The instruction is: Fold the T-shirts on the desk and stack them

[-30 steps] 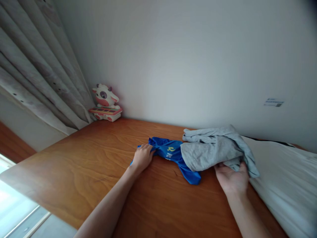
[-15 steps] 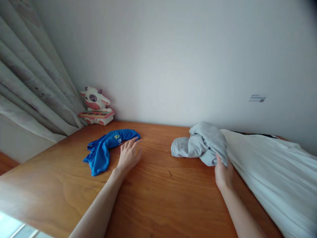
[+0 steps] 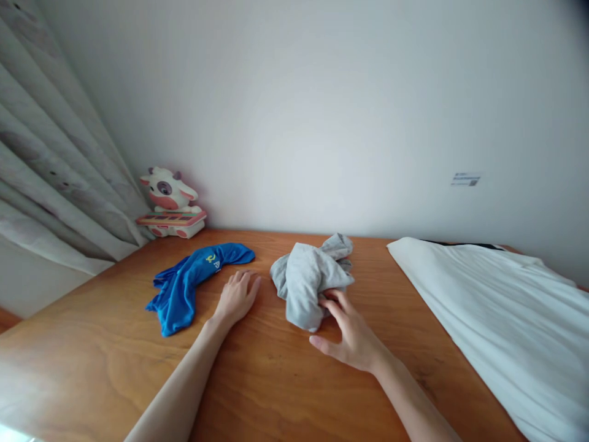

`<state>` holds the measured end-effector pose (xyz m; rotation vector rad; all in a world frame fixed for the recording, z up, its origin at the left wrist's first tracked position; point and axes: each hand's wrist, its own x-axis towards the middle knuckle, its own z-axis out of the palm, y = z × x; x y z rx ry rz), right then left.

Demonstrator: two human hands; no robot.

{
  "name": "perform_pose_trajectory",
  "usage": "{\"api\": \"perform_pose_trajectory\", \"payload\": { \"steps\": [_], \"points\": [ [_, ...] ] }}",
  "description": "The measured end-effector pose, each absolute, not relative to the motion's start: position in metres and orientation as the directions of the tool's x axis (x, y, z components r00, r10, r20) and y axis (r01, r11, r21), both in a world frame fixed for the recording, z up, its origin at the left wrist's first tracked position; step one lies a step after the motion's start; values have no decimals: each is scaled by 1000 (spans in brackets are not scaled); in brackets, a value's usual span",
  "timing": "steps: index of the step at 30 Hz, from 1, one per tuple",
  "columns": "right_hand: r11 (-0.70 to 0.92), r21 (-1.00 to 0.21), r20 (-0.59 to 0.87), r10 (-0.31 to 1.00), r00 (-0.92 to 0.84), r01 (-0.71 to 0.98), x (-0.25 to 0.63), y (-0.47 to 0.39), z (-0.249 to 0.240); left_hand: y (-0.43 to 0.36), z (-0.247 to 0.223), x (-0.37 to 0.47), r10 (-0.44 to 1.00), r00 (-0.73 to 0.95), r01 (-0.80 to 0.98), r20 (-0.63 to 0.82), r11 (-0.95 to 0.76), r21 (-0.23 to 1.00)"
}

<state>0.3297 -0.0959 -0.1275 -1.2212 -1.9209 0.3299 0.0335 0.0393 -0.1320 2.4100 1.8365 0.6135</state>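
Note:
A crumpled grey garment (image 3: 306,276) lies bunched on the wooden table (image 3: 285,387), in front of the wall. My right hand (image 3: 347,331) is at its near right side, thumb and fingers apart, with the fingertips against the cloth. My left hand (image 3: 235,298) rests palm down on the wood, fingers stretched out, and holds nothing. Just to its left lies a crumpled blue garment (image 3: 188,282) with a yellow and white print. The exact kind of either garment cannot be made out in its bunched state.
A toy cow with a keyboard (image 3: 172,202) stands in the back left corner beside the curtain (image 3: 59,178). On the right, a white cloth (image 3: 488,307) is spread over the table. A small label (image 3: 465,179) is on the wall (image 3: 322,110).
The grey garment has moved left to the middle of the table, and my right hand went with it and has loosened its grip. My left hand has lowered slightly onto the wood.

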Motion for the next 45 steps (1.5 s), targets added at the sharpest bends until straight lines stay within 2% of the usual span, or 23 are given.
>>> {"api": "perform_pose_trajectory", "payload": {
  "steps": [3, 7, 9, 11, 15, 18, 21, 23, 27, 31, 33, 36, 38, 40, 42, 45],
  "points": [
    [545, -588, 515, 822, -243, 598, 323, -98, -125, 26, -136, 62, 835, 462, 748, 298, -548, 376],
    [462, -534, 685, 727, 42, 709, 328, -90, -127, 11, -141, 75, 814, 510, 663, 278, -578, 476],
    [428, -548, 717, 683, 140, 719, 329, -87, -130, 8, -142, 75, 775, 555, 608, 303, -626, 489],
    [387, -615, 671, 715, 197, 687, 327, -85, -135, 6, -141, 75, 709, 617, 540, 342, -697, 472],
    [249, -736, 487, 841, 236, 630, 315, -84, -148, 0, -137, 82, 581, 686, 422, 439, -808, 411],
    [243, -746, 491, 830, 265, 620, 306, -84, -152, -6, -134, 88, 512, 699, 365, 499, -856, 367],
    [206, -785, 447, 842, 303, 584, 306, -83, -147, -7, -134, 92, 505, 666, 344, 550, -861, 374],
    [154, -821, 386, 859, 336, 550, 310, -82, -142, -4, -137, 92, 570, 598, 384, 563, -821, 423],
    [111, -915, 289, 850, 440, 387, 324, -76, -141, 7, -146, 87, 738, 468, 503, 485, -674, 541],
    [149, -989, 133, 855, 501, 8, 335, -67, -151, 15, -146, 81, 798, 456, 582, 394, -602, 546],
    [170, -974, 71, 853, 517, -147, 339, -64, -152, 18, -143, 79, 802, 439, 594, 405, -597, 539],
    [199, -952, 41, 834, 550, -231, 345, -63, -146, 19, -137, 75, 787, 319, 614, 528, -596, 518],
    [226, -949, 59, 814, 577, -222, 349, -64, -141, 18, -133, 73, 748, 211, 647, 629, -589, 484],
    [248, -959, 121, 794, 596, -136, 353, -65, -137, 14, -129, 72, 708, 136, 680, 693, -575, 455],
    [266, -964, 208, 759, 616, -2, 358, -65, -137, 10, -126, 73, 679, 139, 693, 721, -587, 418],
    [255, -931, 366, 667, 649, 262, 372, -66, -141, 4, -123, 75, 657, 241, 669, 715, -646, 367]
  ]
}}
